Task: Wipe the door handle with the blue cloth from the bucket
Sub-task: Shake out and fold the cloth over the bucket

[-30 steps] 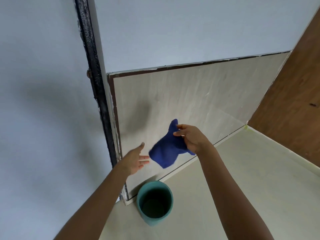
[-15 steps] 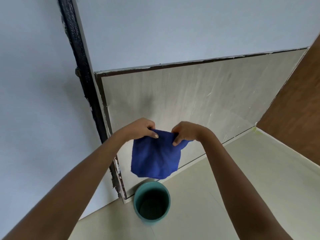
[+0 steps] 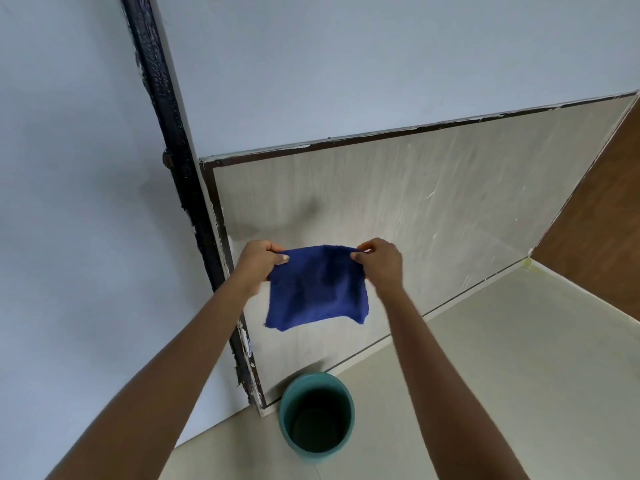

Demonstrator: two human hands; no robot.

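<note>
**Blue cloth spread between both hands**

Left hand [image 3: 262, 259] pinches one top corner of the blue cloth [image 3: 317, 287], right hand [image 3: 379, 261] pinches the other; it hangs flat, in the air above the teal bucket [image 3: 287, 415] standing on the floor by the tiled wall [image 3: 433, 209].

Pale blue wall [image 3: 346, 64], beige floor [image 3: 519, 358], black frame [image 3: 162, 98].

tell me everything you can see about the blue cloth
The blue cloth is deep blue, with a soft, fuzzy, towel-like look. It hangs spread out flat in the air, pinched at its top corners by the left hand and right hand. Its lower edge hangs free and uneven above the teal bucket, touching nothing else.
</note>
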